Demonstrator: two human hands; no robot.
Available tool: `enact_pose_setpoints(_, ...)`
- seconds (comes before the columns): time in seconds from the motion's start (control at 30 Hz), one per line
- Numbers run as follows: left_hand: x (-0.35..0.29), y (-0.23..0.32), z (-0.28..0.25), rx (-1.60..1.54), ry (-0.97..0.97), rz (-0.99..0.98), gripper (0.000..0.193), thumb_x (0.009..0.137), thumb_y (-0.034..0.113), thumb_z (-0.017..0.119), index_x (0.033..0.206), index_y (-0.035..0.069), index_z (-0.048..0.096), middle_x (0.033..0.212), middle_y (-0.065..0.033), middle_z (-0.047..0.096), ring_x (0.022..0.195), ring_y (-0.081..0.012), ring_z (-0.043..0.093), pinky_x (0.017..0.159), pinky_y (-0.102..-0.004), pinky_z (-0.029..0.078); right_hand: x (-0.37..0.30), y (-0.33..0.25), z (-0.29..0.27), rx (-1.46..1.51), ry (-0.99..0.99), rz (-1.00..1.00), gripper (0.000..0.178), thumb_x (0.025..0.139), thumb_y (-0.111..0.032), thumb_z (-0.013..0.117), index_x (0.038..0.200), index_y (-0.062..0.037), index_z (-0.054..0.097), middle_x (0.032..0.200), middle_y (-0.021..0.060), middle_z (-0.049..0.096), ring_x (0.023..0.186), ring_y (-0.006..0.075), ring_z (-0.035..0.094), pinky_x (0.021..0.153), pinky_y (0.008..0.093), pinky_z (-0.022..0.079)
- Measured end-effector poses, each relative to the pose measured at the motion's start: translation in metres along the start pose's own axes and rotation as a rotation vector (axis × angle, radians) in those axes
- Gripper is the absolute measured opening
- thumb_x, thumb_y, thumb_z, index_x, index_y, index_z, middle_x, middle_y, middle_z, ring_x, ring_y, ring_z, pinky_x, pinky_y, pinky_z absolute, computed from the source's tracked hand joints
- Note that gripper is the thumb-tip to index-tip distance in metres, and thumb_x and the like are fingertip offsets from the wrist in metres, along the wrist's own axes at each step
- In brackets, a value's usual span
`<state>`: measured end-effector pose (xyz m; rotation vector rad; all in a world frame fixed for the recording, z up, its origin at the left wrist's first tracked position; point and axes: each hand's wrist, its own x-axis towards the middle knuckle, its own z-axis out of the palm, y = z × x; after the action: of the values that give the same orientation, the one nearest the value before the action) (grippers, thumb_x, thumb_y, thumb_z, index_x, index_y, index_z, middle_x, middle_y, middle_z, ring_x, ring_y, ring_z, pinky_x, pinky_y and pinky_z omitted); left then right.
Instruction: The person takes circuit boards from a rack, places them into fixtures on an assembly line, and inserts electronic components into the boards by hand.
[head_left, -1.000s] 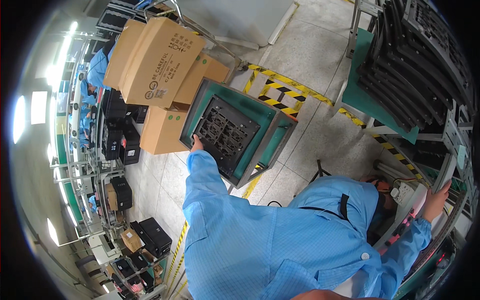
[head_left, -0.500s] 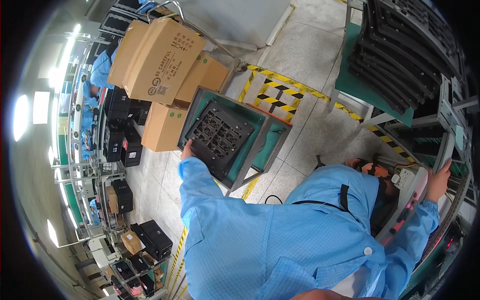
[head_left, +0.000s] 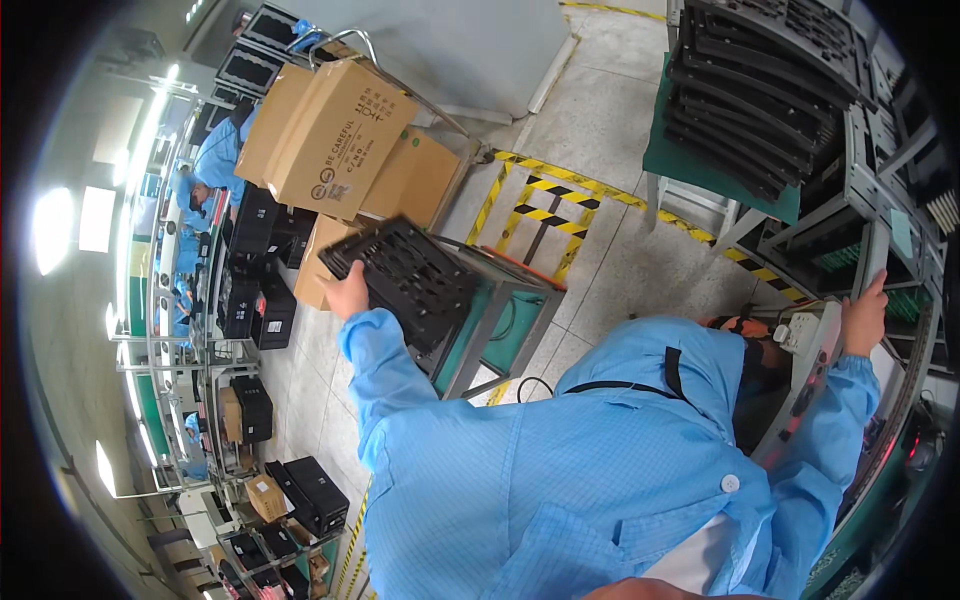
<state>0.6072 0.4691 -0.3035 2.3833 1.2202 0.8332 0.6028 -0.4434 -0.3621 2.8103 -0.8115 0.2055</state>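
Note:
My left hand (head_left: 348, 290) grips the near left edge of a black slotted tray (head_left: 405, 268), thumb on top. The tray is lifted and tilted above a small grey-framed cart (head_left: 483, 335) with green shelves, and hides much of its top. Far to the right, my right hand (head_left: 863, 318) is closed around a grey metal bar (head_left: 874, 255) on the side of a machine frame. Beneath that hand runs a curved pale panel (head_left: 800, 385) with pinkish-red light on it.
Brown cartons (head_left: 345, 140) stand stacked on a trolley behind the tray. A stack of black trays (head_left: 750, 110) rests on a green-topped stand at far right. Yellow-black tape (head_left: 560, 215) marks the floor. Another person in blue (head_left: 215, 160) works at a line on the left.
My left hand has raised the black tray off the cart top and tipped it, moving up and slightly left. My right hand stays on the metal bar.

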Motion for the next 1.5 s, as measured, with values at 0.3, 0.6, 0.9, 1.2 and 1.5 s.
enact_pose_setpoints(0.3, -0.022, 0.222, -0.173, -0.778, -0.272, 0.566, 0.089, 0.088, 0.006, 0.076, 0.164, 0.0, 0.029, 0.12, -0.0133, 0.072, 0.101, -0.0186, 0.071, 0.091, -0.0325, 0.055, -0.097, -0.173, -0.133, 0.771, -0.109, -0.546, 0.083, 0.079, -0.02, 0.087, 0.15, 0.0006, 0.048, 0.149, 0.0241, 0.054, 0.139, 0.042, 0.052, 0.115, 0.0475, 0.045)
enact_pose_setpoints(0.6, -0.071, 0.488, -0.048, -1.601, -1.105, 0.183, 0.026, 0.095, 0.032, 0.071, 0.105, 0.008, 0.076, 0.095, -0.0044, 0.078, 0.086, -0.0191, 0.073, 0.083, -0.0325, 0.06, -0.061, -0.289, -0.316, 2.456, 0.031, -0.408, 0.046, 0.099, -0.017, 0.077, 0.139, -0.0015, 0.062, 0.131, 0.0033, 0.069, 0.115, 0.0108, 0.064, 0.101, 0.031, 0.052)
enact_pose_setpoints(0.9, -0.264, 0.606, 0.133, -0.88, -0.089, 0.486, 0.08, 0.101, 0.033, 0.061, 0.165, 0.002, 0.025, 0.169, -0.0306, 0.024, 0.158, -0.0417, 0.023, 0.127, -0.0584, 0.02, 0.204, -0.148, -0.284, 1.314, 0.023, 0.019, 0.101, 0.089, -0.067, 0.075, 0.144, 0.0139, 0.048, 0.137, 0.0247, 0.062, 0.126, 0.0307, 0.061, 0.105, 0.043, 0.05)
enact_pose_setpoints(1.2, -0.311, 0.646, 0.045, -0.787, -0.036, 1.68, 0.085, 0.088, 0.044, 0.077, 0.16, 0.014, 0.044, 0.168, -0.0204, 0.035, 0.157, -0.0406, 0.029, 0.127, -0.0629, 0.015, -0.031, -0.054, -0.344, 1.588, 0.751, -0.464, 0.05, 0.103, -0.017, 0.062, 0.147, -0.0017, 0.044, 0.129, 0.0124, 0.059, 0.117, 0.0263, 0.067, 0.104, 0.0398, 0.051)
enact_pose_setpoints(1.5, -0.349, 0.678, 0.071, -0.733, 0.137, 1.753, 0.069, 0.094, 0.045, 0.07, 0.154, 0.015, 0.054, 0.147, -0.023, 0.059, 0.13, -0.0397, 0.059, 0.121, -0.0525, 0.037, -0.217, -0.025, -0.394, 1.587, 1.386, -0.826, 0.037, 0.098, -0.002, 0.071, 0.132, -0.0123, 0.061, 0.105, 0.004, 0.068, 0.096, 0.0199, 0.074, 0.086, 0.0348, 0.058)
